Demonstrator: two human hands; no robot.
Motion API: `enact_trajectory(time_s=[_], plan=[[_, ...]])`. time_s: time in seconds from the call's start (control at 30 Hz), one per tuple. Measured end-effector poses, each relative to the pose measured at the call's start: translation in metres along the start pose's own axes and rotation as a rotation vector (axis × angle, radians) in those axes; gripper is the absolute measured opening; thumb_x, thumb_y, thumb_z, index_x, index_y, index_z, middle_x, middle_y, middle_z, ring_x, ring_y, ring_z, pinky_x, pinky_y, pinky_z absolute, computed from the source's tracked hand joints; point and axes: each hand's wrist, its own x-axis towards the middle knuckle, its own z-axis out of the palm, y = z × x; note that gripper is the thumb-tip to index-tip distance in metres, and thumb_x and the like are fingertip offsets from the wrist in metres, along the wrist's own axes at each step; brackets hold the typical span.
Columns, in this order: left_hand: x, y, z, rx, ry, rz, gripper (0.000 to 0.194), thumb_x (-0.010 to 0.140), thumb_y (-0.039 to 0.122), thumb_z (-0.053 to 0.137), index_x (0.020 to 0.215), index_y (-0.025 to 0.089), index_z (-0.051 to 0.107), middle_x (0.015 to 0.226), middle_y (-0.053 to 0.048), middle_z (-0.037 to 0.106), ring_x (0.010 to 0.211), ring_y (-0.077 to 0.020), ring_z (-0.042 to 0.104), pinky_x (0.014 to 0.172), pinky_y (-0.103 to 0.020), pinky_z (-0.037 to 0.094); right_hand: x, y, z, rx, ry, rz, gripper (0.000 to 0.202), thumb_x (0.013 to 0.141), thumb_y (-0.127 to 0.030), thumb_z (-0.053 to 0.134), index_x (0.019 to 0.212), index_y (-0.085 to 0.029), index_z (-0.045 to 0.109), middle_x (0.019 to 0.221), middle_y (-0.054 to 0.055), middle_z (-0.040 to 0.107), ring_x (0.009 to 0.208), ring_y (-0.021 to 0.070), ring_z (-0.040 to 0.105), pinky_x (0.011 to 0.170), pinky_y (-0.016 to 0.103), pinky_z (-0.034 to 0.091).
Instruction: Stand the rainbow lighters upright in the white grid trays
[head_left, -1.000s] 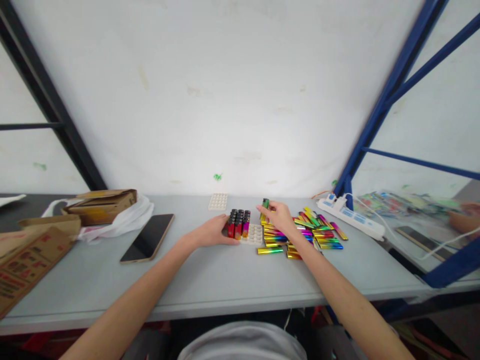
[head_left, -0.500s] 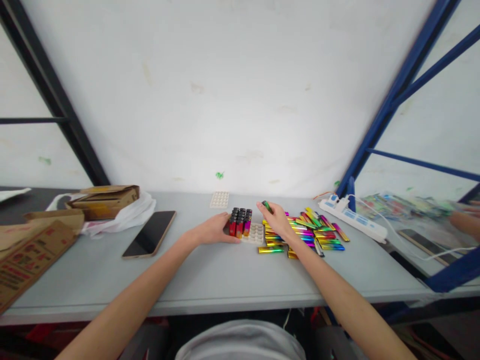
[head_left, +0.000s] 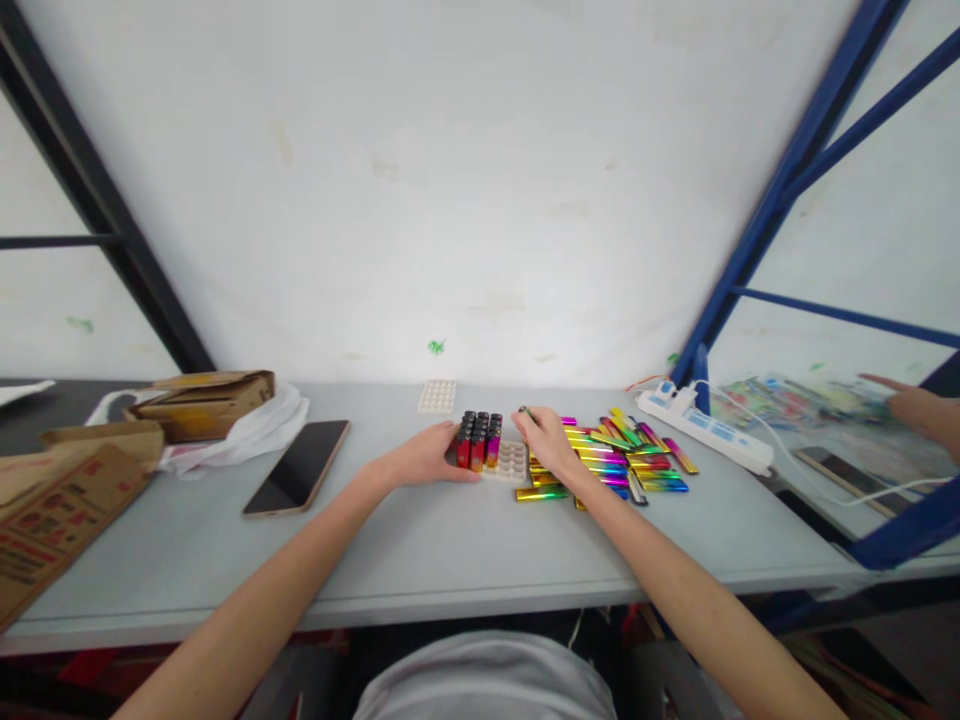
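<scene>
My left hand (head_left: 429, 455) is curled around the left side of a white holed tray (head_left: 511, 461), its thumb along the front edge and its fingers behind. Several lighters (head_left: 478, 442) with black tops and red to purple bodies stand upright in the tray's left part, close against that hand. Right of them, the tray's round holes show. Just above the tray's right edge, my right hand (head_left: 546, 440) pinches a lighter (head_left: 527, 412), of which only a dark greenish end shows. Under and beside this hand lies a loose pile of shiny multicoloured lighters (head_left: 600, 460).
A second white holed tray (head_left: 437, 396) lies near the wall. On the left are a phone (head_left: 298, 467), a white plastic bag (head_left: 277, 425) and cardboard boxes (head_left: 82, 500). A power strip (head_left: 705, 432) with cables lies right. Another person's hand (head_left: 926, 410) shows at far right.
My right hand has moved slightly left toward the tray, and the lighter in it has turned more upright. My left hand stays at the tray. The other person's hand reaches further into view.
</scene>
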Motion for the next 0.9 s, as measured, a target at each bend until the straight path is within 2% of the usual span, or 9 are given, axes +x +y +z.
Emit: enact_trajectory(time_s=[0.17, 0.37, 0.47, 0.6, 0.7, 0.77, 0.83, 0.9], plan=[[-0.001, 0.004, -0.002, 0.002, -0.007, -0.026, 0.062, 0.070, 0.064, 0.075, 0.108, 0.017, 0.063, 0.102, -0.007, 0.069, 0.094, -0.0285, 0.065, 0.082, -0.035, 0.051, -0.001, -0.003, -0.003, -0.040, 0.035, -0.040, 0.049, 0.090, -0.056, 0.046, 0.057, -0.021, 0.037, 0.057, -0.004, 0.032, 0.059, 0.0124, 0.035, 0.058, 0.028, 0.024], [-0.001, 0.004, -0.002, 0.015, -0.013, -0.036, 0.062, 0.069, 0.065, 0.075, 0.107, 0.017, 0.063, 0.100, -0.007, 0.068, 0.093, -0.0288, 0.064, 0.081, -0.035, 0.051, -0.001, 0.000, -0.003, -0.056, 0.034, -0.011, 0.037, 0.089, -0.040, 0.045, 0.058, -0.021, 0.041, 0.055, -0.004, 0.039, 0.059, 0.0133, 0.040, 0.059, 0.027, 0.026], [-0.001, 0.003, -0.001, 0.005, -0.013, -0.026, 0.063, 0.069, 0.064, 0.076, 0.109, 0.017, 0.063, 0.104, -0.008, 0.068, 0.094, -0.0289, 0.064, 0.084, -0.037, 0.050, 0.000, 0.001, -0.003, -0.080, 0.026, -0.019, 0.040, 0.092, -0.044, 0.045, 0.059, -0.021, 0.041, 0.056, -0.004, 0.041, 0.059, 0.0136, 0.041, 0.059, 0.027, 0.028], [-0.001, 0.002, -0.001, -0.015, -0.002, -0.021, 0.064, 0.069, 0.065, 0.076, 0.110, 0.018, 0.063, 0.106, -0.008, 0.069, 0.095, -0.0286, 0.064, 0.085, -0.036, 0.050, -0.001, -0.002, -0.005, -0.101, 0.014, -0.077, 0.045, 0.098, -0.056, 0.042, 0.069, -0.022, 0.047, 0.061, -0.003, 0.049, 0.062, 0.0146, 0.047, 0.062, 0.026, 0.034], [-0.001, 0.004, -0.002, -0.013, -0.004, -0.027, 0.065, 0.069, 0.064, 0.077, 0.112, 0.018, 0.063, 0.106, -0.007, 0.070, 0.094, -0.0282, 0.065, 0.083, -0.035, 0.050, -0.003, -0.007, -0.009, -0.033, -0.049, -0.075, 0.041, 0.102, -0.055, 0.035, 0.083, -0.023, 0.052, 0.064, -0.002, 0.054, 0.059, 0.0152, 0.051, 0.061, 0.026, 0.038], [-0.002, 0.006, -0.003, -0.016, -0.005, -0.039, 0.063, 0.068, 0.063, 0.077, 0.111, 0.017, 0.064, 0.103, -0.006, 0.070, 0.090, -0.0273, 0.065, 0.081, -0.034, 0.051, -0.004, -0.012, -0.013, -0.017, -0.072, -0.123, 0.040, 0.103, -0.054, 0.034, 0.085, -0.023, 0.052, 0.070, 0.000, 0.058, 0.061, 0.0154, 0.055, 0.062, 0.026, 0.040], [-0.002, 0.007, -0.003, -0.021, -0.003, -0.040, 0.062, 0.068, 0.062, 0.078, 0.109, 0.017, 0.064, 0.102, -0.006, 0.070, 0.088, -0.0265, 0.065, 0.080, -0.034, 0.051, -0.005, -0.017, -0.017, -0.079, -0.048, -0.234, 0.040, 0.102, -0.053, 0.038, 0.082, -0.022, 0.052, 0.079, 0.002, 0.060, 0.071, 0.0167, 0.057, 0.066, 0.027, 0.041], [-0.002, 0.006, -0.003, -0.022, -0.002, -0.028, 0.061, 0.069, 0.062, 0.078, 0.109, 0.017, 0.064, 0.104, -0.006, 0.070, 0.090, -0.0264, 0.065, 0.081, -0.034, 0.051, -0.006, -0.021, -0.021, -0.155, -0.028, -0.302, 0.041, 0.102, -0.053, 0.041, 0.077, -0.022, 0.051, 0.076, 0.002, 0.057, 0.072, 0.0171, 0.054, 0.067, 0.027, 0.039]])
